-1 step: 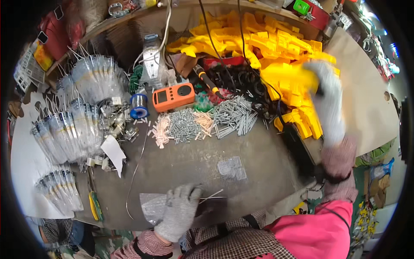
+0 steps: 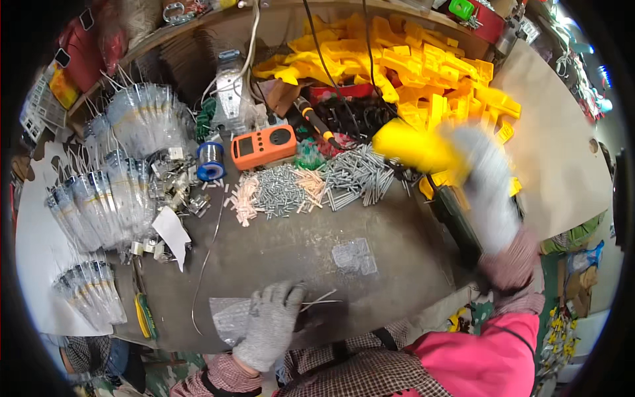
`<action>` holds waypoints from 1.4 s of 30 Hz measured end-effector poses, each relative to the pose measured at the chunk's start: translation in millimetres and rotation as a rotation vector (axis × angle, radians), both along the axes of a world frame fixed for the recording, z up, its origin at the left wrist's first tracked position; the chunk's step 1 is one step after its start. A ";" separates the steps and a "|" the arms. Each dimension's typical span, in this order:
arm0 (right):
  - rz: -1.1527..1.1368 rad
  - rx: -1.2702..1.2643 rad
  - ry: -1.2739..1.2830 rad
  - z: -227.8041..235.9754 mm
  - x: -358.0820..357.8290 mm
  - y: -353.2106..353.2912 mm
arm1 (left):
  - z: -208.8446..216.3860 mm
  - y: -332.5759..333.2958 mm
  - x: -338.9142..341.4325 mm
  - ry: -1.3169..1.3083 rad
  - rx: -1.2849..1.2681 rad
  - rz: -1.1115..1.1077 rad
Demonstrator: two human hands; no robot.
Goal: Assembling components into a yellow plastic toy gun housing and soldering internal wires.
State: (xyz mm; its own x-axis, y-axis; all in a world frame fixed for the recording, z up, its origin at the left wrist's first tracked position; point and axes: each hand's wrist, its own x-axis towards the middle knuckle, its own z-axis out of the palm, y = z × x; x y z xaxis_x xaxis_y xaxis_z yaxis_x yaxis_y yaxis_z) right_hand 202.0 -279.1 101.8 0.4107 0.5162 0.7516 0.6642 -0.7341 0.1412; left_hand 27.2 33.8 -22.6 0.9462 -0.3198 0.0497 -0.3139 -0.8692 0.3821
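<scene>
A grey knitted glove covers my left hand [image 2: 272, 324], which rests at the front edge of the table. Its bent fingers press on a clear plastic bag [image 2: 227, 319]. Thin white wires [image 2: 322, 300] stick out to the right of these fingers; what lies under the palm is hidden. My right hand [image 2: 486, 182], also gloved in grey and smeared by motion, grips a yellow plastic part [image 2: 417, 147]. That part is raised in front of the pile of yellow plastic parts [image 2: 430, 66] at the back right, its outline blurred.
Metal screws [image 2: 360, 175] and pale pink pieces [image 2: 245, 202] lie mid-table, before an orange meter [image 2: 264, 147] and a solder spool [image 2: 211, 162]. Bagged wired pieces [image 2: 99, 205] fill the left, near pliers [image 2: 144, 314]. A small clear bag [image 2: 354, 256] lies centrally. Cables hang overhead.
My right hand has come left and nearer from the yellow pile, bringing the yellow plastic part with it. My left hand stays almost where it was.
</scene>
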 end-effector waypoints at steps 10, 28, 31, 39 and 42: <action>0.181 -0.223 0.789 -77.0 -64.2 4.9 | 40.1 20.4 23.1 0.176 -0.108 -0.207; -0.034 0.145 0.662 -159.9 -48.5 -38.3 | 26.5 -125.2 107.9 0.196 0.179 -0.768; -0.119 0.090 0.744 -162.0 -39.0 -37.0 | 39.5 -136.0 175.5 -0.234 0.342 -0.646; -0.116 -0.106 0.780 -143.8 -43.9 -55.0 | -6.2 -133.1 238.3 -0.463 0.676 -0.821; -0.006 -0.133 0.783 -143.6 -27.1 -52.0 | -8.0 -117.0 239.9 -0.497 0.418 -0.741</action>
